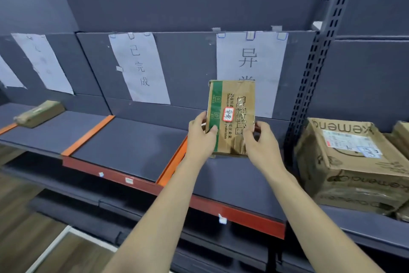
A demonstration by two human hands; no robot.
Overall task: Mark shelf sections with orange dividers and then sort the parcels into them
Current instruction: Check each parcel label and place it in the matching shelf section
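A flat brown parcel (232, 109) with a green stripe and a small red-edged sticker stands upright over the rightmost shelf section. My left hand (200, 137) grips its lower left edge and my right hand (261, 142) grips its lower right edge. An orange divider (87, 135) lies across the grey shelf (132, 146) in the middle. A second orange divider (171, 164) runs beside my left forearm. A third orange divider (7, 128) shows at the far left. Another brown parcel (39, 113) lies flat in a left section.
White paper signs (141, 67) (250, 56) (42, 60) hang on the back wall above the sections. A large cardboard box (352, 162) sits on the neighbouring shelf at the right, past a perforated steel upright (309, 78). A lower shelf and wooden floor lie below.
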